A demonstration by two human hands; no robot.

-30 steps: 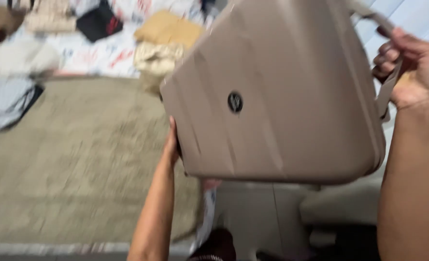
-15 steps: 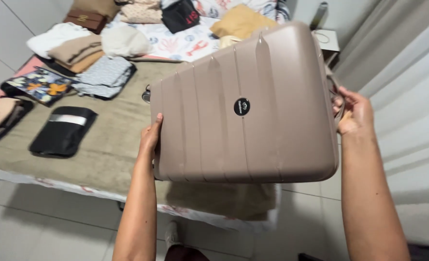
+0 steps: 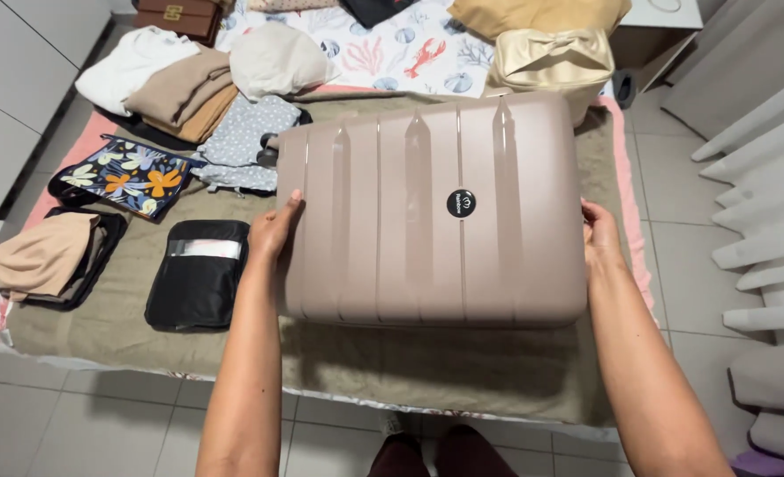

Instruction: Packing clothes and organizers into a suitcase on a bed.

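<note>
A taupe hard-shell suitcase [image 3: 427, 212] with raised ribs and a small round black badge lies flat on a bed covered by an olive-brown blanket [image 3: 463, 371]. My left hand [image 3: 275, 231] presses against its left side, fingers spread over the edge. On the opposite side my right hand [image 3: 599, 237] grips the right edge. The suitcase is closed, and its handle is hidden from view.
Left of the suitcase lie a black pouch [image 3: 196, 284], a floral pouch [image 3: 123, 176], a tan folded garment [image 3: 43, 258] and folded clothes [image 3: 180, 88]. A gold bag [image 3: 551, 60] sits behind. Tiled floor and white curtains [image 3: 763, 177] are to the right.
The suitcase has come down from the air onto the bed and now lies flat. My right hand has left the handle and now holds the right edge.
</note>
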